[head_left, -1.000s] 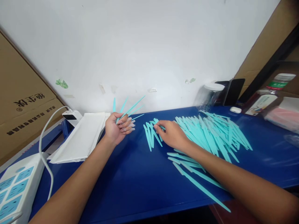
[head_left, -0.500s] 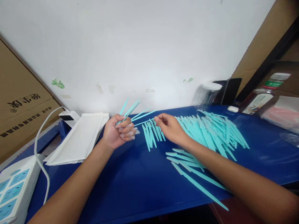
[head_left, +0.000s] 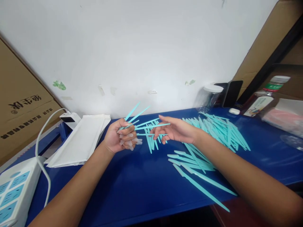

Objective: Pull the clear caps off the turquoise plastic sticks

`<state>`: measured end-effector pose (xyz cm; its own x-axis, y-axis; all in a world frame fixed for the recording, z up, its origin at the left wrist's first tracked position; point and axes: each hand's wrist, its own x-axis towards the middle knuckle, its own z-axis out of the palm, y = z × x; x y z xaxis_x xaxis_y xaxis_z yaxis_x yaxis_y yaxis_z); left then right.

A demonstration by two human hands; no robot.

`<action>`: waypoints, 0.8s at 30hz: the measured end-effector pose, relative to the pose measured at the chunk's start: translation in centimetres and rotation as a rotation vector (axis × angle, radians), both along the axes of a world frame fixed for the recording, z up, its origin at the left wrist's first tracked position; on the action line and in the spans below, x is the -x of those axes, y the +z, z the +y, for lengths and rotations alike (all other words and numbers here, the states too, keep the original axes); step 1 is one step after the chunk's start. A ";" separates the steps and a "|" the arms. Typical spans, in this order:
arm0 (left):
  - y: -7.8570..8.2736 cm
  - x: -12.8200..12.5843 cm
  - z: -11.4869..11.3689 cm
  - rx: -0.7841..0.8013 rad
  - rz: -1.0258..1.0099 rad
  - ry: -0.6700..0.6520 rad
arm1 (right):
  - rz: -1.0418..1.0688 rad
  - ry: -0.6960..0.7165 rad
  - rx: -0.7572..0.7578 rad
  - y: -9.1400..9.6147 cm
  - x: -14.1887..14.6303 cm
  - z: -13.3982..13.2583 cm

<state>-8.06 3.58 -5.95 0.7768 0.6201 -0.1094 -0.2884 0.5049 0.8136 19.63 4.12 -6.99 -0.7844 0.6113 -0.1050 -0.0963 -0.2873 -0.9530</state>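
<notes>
- Change: right hand [head_left: 176,129] has let go its pinch over the small pile [head_left: 149,145] and opened out, overlapping the held sticks [head_left: 152,126].
- Meaning (judged): attention passes from the pile to the sticks in the fist.
- Left hand [head_left: 119,135]: fingers curled, clamped on several sticks, which fan toward 1 through 3 o'clock.
- Right, at the left's 3 o'clock: fingers apart; stick ends overlap them, contact uncertain.
- From right hand: small pile 8 o'clock, large pile [head_left: 222,135] 3 o'clock.

Open foreground tabletop [head_left: 127,186], stick pile [head_left: 216,128] rightward
</notes>
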 end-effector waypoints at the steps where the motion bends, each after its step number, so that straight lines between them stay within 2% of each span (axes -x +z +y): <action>1: 0.0 0.0 0.0 0.003 0.015 -0.016 | -0.007 0.029 -0.003 -0.1 -0.1 0.0; 5: -0.2 -0.3 -0.1 0.017 0.040 -0.084 | -0.037 0.129 -0.026 -0.3 0.0 0.1; 9: -0.4 -0.5 -0.3 0.020 0.060 -0.127 | -0.119 0.109 -0.103 0.0 0.2 -0.5; 17: -0.5 -0.2 -0.6 0.125 0.092 -0.062 | -0.105 0.103 -0.147 0.1 0.6 -1.0; 24: -0.3 0.1 -0.6 0.096 0.121 -0.085 | -0.077 0.123 -0.162 0.0 0.6 -1.0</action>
<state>-8.13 3.03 -6.21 0.8037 0.5346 -0.2611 -0.1438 0.6005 0.7866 19.00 3.10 -7.00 -0.8474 0.5255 -0.0759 0.0051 -0.1349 -0.9908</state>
